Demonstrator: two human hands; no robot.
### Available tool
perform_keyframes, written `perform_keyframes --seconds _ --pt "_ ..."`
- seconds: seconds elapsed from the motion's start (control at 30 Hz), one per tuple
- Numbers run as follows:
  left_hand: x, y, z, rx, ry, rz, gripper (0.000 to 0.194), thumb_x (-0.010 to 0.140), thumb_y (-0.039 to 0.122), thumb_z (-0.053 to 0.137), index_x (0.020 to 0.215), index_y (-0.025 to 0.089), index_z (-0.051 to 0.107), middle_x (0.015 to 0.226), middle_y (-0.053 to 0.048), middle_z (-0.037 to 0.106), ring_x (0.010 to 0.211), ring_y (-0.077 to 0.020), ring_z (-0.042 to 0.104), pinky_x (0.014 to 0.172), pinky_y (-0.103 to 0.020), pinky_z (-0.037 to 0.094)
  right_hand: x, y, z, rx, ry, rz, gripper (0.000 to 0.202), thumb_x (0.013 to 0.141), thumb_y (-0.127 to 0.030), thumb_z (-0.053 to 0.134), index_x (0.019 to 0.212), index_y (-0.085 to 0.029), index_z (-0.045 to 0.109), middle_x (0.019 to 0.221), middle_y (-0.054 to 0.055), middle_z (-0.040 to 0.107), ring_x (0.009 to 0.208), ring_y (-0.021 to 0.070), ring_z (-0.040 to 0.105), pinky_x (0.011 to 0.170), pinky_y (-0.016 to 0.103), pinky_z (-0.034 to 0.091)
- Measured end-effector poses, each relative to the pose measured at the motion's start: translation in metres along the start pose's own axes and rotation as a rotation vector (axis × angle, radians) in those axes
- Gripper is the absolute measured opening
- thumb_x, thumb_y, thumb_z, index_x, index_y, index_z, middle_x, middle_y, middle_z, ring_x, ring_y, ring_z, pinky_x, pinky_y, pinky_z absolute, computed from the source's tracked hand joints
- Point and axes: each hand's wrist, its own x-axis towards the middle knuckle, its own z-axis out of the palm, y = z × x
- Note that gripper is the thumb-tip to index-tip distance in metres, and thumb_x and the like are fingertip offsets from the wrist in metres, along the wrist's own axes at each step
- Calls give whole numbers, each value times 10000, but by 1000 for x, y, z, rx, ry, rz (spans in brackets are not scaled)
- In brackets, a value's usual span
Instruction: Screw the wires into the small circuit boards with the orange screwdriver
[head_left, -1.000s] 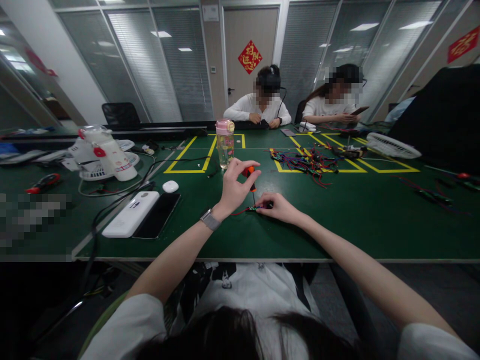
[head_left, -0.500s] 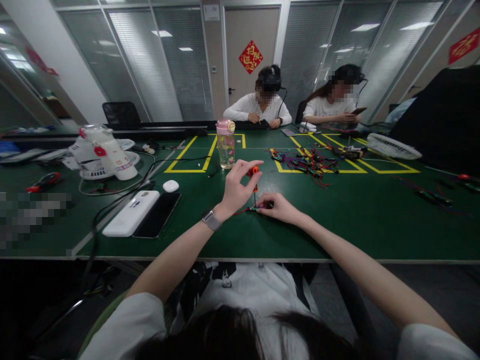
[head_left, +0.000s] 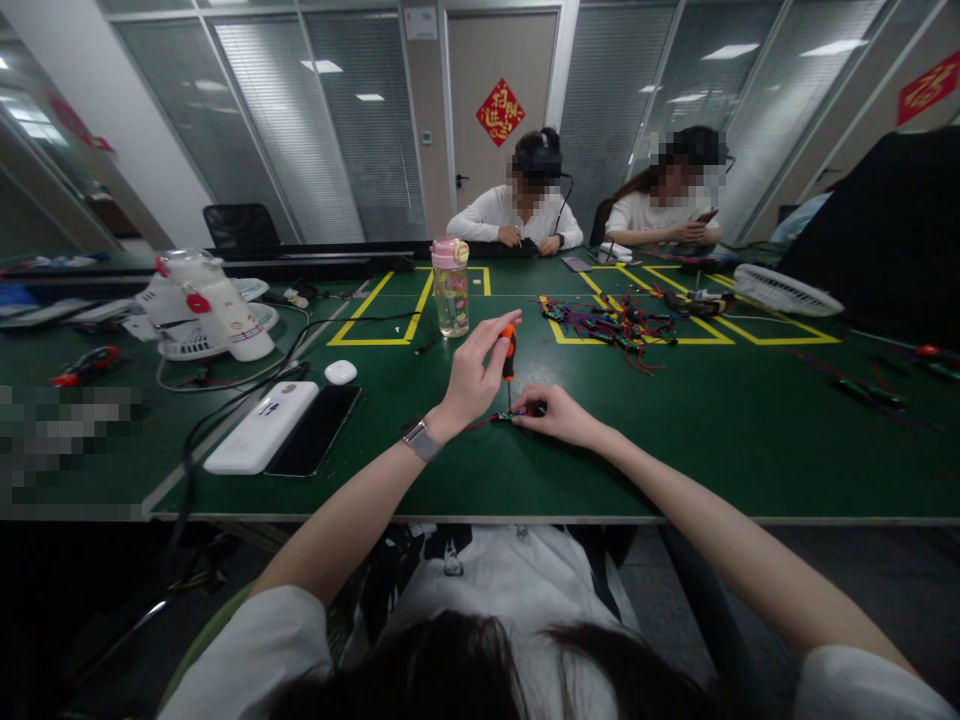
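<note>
While left hand (head_left: pixel 474 378) holds one screwdriver (head_left: pixel 509 364), right hand (head_left: pixel 562 416) pinches one board (head_left: pixel 505 417)

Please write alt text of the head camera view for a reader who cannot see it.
A person's left hand holds an upright screwdriver over a small circuit board, which the right hand pinches, at a green table. Beyond are a bottle and tangled wires.

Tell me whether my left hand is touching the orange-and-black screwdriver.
Touching: the head view shows your left hand against the upright orange-and-black screwdriver, at its handle.
</note>
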Motion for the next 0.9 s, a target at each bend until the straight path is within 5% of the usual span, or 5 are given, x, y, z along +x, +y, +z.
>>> perform_keyframes --seconds 0.2,0.5,0.9 --pt "-1 0 1 149 173 14 160 846 340 653 931 205 654 822 -3 523 777 -135 526 756 -280 470 0 -1 0 3 -7 -3 134 757 -242 669 831 -139 712 730 26 589 651 135 541 609 260 440" --pt "-3 -2 -1 -18 -3 -17 346 994 241 330 1293 215 504 1195 -74 616 1099 -163 580 958 -327 454 1 1 0 0 0 3 127 755 -250 676 828 -153 714 734 21 592 647 129 546 613 255 445" --pt "1 0 -1 91 101 -19 160 874 282 615 1013 209 645 886 -16 595 820 -136 568 789 -277 475 0 0 0 -3 3 1 123 754 -238 677 831 -152 720 744 27 597 651 134 540 612 261 446"
